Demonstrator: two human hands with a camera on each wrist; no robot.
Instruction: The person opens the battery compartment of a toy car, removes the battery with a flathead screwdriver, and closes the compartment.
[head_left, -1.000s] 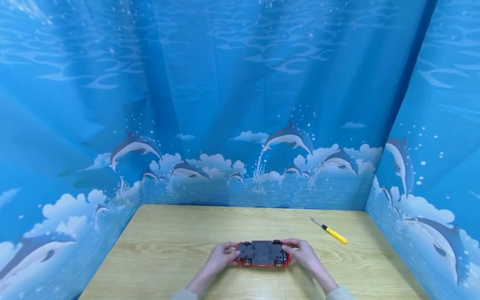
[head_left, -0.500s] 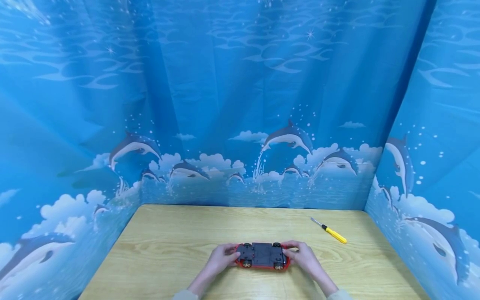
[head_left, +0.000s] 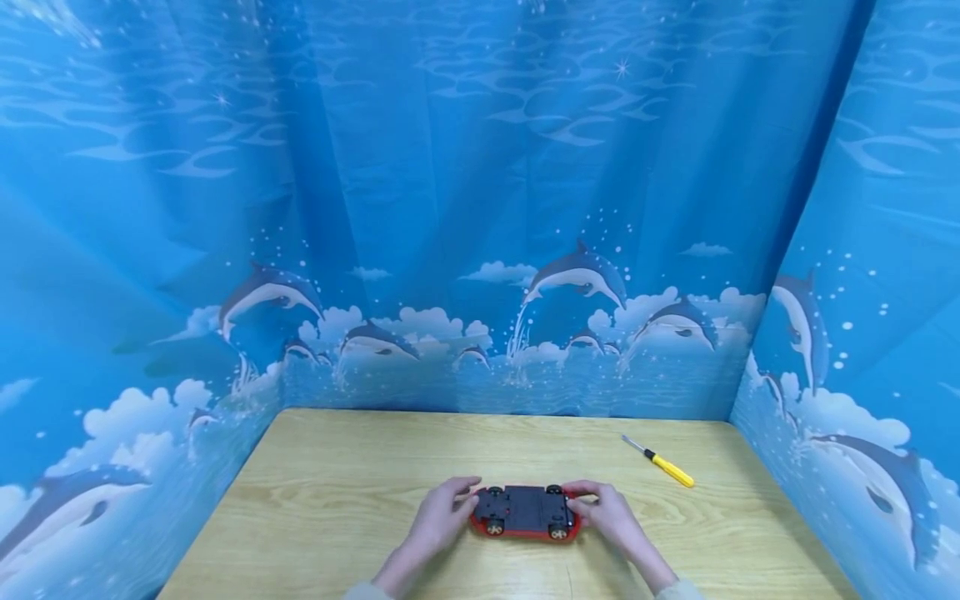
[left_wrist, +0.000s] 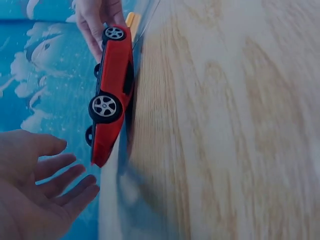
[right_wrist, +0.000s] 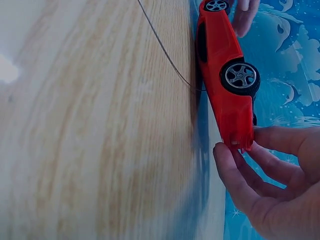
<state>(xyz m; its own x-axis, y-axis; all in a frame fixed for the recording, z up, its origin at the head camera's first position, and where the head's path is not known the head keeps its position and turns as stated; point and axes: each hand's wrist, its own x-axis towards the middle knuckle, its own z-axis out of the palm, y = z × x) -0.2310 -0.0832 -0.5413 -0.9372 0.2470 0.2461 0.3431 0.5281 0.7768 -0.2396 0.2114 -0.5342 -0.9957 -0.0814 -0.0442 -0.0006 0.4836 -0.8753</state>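
A red toy car [head_left: 525, 512] lies upside down on the wooden table, its black underside and wheels facing up. At its right end, my right hand [head_left: 606, 512] pinches the bodywork; the right wrist view shows thumb and fingers [right_wrist: 227, 167] at either side of that red end. My left hand [head_left: 442, 517] is by the opposite end with fingers spread. In the left wrist view, a small gap separates the left hand's fingertips [left_wrist: 90, 182] from the car [left_wrist: 112, 75].
A yellow-handled screwdriver [head_left: 671, 469] lies on the table [head_left: 360, 467] toward the back right. Blue curtains [head_left: 450, 208] with printed dolphins enclose the back and sides. A thin dark curved line [right_wrist: 165, 51] runs along the tabletop in the right wrist view.
My left hand has let go of the car's left end and its fingers have spread. The car has shifted very slightly toward me; my right hand keeps its grip.
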